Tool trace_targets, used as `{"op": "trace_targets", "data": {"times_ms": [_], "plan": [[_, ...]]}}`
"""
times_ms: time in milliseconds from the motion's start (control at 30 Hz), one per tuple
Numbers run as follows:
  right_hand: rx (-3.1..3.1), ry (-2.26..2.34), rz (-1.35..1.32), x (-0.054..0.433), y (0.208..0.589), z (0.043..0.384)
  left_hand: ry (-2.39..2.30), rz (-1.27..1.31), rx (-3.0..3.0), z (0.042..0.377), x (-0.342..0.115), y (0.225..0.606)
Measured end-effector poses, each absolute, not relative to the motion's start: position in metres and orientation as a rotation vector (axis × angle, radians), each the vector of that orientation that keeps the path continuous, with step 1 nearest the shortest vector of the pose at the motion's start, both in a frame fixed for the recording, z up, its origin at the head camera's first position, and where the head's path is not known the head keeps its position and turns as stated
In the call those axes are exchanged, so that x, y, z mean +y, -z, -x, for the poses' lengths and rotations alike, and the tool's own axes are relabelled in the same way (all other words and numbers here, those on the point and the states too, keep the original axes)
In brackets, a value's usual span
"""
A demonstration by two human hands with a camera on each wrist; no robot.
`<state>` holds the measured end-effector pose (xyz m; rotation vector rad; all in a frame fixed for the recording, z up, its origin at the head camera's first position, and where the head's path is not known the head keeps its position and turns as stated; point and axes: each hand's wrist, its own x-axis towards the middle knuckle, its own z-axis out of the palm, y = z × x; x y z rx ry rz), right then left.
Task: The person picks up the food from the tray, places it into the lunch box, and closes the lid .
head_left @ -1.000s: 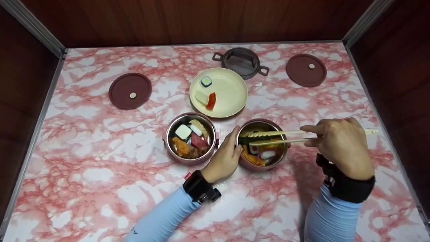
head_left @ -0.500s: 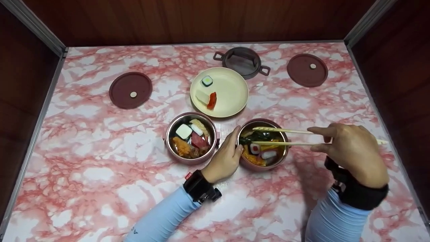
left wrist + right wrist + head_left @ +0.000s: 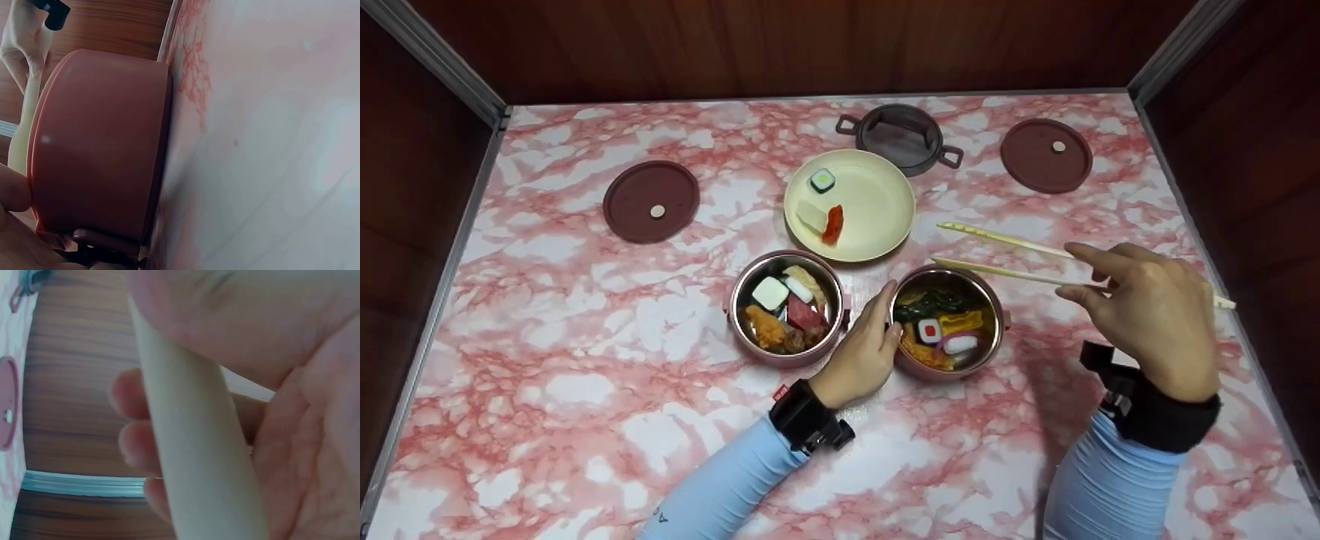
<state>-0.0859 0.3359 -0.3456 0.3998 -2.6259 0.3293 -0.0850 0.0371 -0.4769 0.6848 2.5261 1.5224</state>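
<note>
My right hand (image 3: 1155,315) holds a pair of pale chopsticks (image 3: 1020,274), their tips spread apart above the far rim of the right pink pot (image 3: 997,352). Nothing sits between the tips. In that pot lie dark green leaves (image 3: 937,301), a sushi roll with a red centre (image 3: 930,331), a yellow piece (image 3: 962,321) and a white piece (image 3: 959,344). My left hand (image 3: 859,356) rests against the pot's left side, straight fingers along the wall and thumb at the rim. The right wrist view shows one thick stick (image 3: 197,439) against my palm.
A second pink pot (image 3: 780,360) of food pieces stands to the left. Behind, a cream plate (image 3: 877,214) bears a sushi roll (image 3: 823,180), a white wedge (image 3: 811,217) and a red piece (image 3: 832,225). A handled glass lid (image 3: 898,139) and two maroon lids (image 3: 651,201) lie farther back.
The chopsticks have risen out of the right pot towards its far side, and their tips have spread. The dark green leaves now lie in the pot. My left hand has stayed put.
</note>
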Motion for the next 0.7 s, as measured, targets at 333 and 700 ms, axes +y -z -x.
{"op": "trace_targets", "data": {"times_ms": [333, 700], "plan": [[-2.680, -0.314, -0.363, 0.326, 0.362, 0.104, -1.542, -0.666, 2.514, 0.084, 0.036, 0.476], [-2.692, -0.313, -0.394, 0.311, 0.372, 0.114, -1.535, -0.690, 2.532, 0.084, 0.038, 0.475]]}}
